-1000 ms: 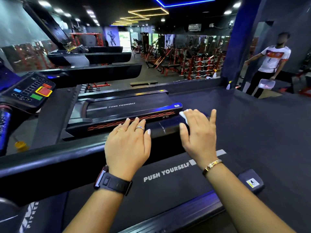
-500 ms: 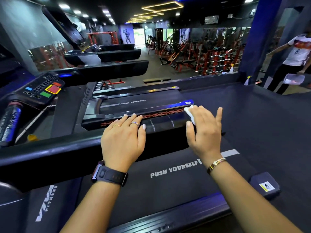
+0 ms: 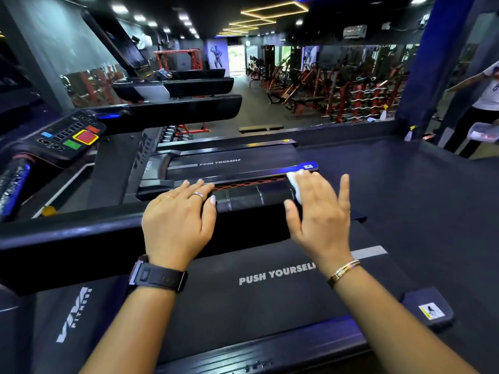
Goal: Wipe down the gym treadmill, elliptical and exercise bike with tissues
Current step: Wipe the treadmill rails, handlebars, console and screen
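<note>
1. Wider than a second ago is the gap between the left hand (image 3: 178,217) and right hand (image 3: 320,214) on the handrail (image 3: 248,198).
2. A white, crumpled tissue (image 3: 294,182) lies on that glossy, ribbed black bar, under the right fingers.
3. The right fingers are straight and flat, pressing the tissue down.
4. At 9 o'clock, the left fingers are extended, resting on the handrail and holding nothing.
5. The matte treadmill belt (image 3: 243,300) is at 6 o'clock, and the console (image 3: 70,136) with its square buttons at 10 o'clock.

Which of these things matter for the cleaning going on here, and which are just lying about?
In use: tissue, pressed on the handrail by the right hand; left hand, flat on the handrail; treadmill.
Just about: next treadmill; weight racks; person at right.
</note>
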